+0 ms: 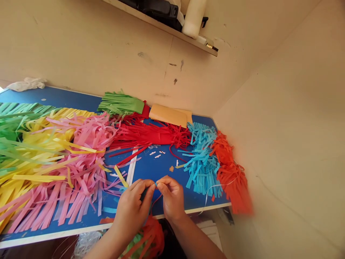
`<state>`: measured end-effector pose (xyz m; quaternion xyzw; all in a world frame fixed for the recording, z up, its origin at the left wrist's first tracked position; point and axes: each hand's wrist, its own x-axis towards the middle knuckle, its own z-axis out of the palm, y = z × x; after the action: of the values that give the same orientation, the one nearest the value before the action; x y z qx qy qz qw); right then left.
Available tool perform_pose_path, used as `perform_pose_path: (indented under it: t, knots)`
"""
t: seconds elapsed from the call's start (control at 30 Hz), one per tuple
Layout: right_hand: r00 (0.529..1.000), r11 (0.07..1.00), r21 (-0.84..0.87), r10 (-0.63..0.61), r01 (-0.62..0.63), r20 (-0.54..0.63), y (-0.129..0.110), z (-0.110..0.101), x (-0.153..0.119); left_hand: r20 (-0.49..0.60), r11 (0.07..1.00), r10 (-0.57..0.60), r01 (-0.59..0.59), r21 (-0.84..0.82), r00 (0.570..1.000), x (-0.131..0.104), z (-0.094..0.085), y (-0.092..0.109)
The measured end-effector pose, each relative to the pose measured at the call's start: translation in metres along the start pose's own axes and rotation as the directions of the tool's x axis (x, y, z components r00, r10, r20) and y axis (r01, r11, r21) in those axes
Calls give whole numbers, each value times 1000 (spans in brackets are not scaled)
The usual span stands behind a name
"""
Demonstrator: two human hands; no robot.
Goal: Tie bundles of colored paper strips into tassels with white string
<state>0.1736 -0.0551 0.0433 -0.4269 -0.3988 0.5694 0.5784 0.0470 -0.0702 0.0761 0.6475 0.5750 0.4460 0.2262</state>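
My left hand and my right hand meet above the front of the blue table, each pinching with thumb and forefinger. A tiny bluish bit shows between the fingertips; what it is I cannot make out. Below my hands a thin red strand runs down towards orange and green fringed paper near my lap. To the right of my hands lies light-blue fringed paper. Behind them is red fringed paper, and pink fringed paper spreads to the left.
Yellow fringe and green fringe cover the table's left. Orange fringe hangs over the right edge. At the back lie a green fringed bundle and tan paper sheets. A shelf juts from the wall above.
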Motion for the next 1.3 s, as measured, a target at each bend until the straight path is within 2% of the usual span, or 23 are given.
perform_pose_path:
  t: [0.17, 0.33, 0.4, 0.57, 0.8, 0.9, 1.07, 1.2, 1.3]
  knots:
    - [995, 978, -193, -88, 78, -46, -8, 3, -10, -64, 997, 19, -15, 73, 998, -6, 4, 4]
    - [990, 997, -32, 71, -76, -121, -11, 7, -12, -33, 1000, 8, -7, 24, 999, -6, 5, 5]
    - [983, 995, 19, 100, -99, -157, -11, 7, -11, -20, 1000, 18, -18, -17, 1000, -5, 3, 5]
    - [983, 991, 66, 123, -115, -138, -12, 8, -10, -11, 999, 20, -20, -36, 1000, -7, 2, 3]
    - [975, 996, 2, 86, -88, -205, -10, 6, -12, -1, 997, -49, 49, -61, 999, -7, 6, 3]
    - [983, 996, 28, 84, -81, -165, -11, 6, -12, 18, 996, -49, 50, -71, 999, -5, 5, 4]
    - [984, 995, 26, 97, -94, -150, -9, 5, -12, 49, 1000, -1, 1, 11, 999, -3, 5, 4]
    - [986, 997, 1, 70, -71, -149, -6, 2, -12, 14, 985, 126, -127, 116, 992, -6, 7, 2]
    - [994, 998, -35, 41, -45, -106, -4, -2, -11, 29, 979, 177, -179, 95, 984, -7, 6, 2]
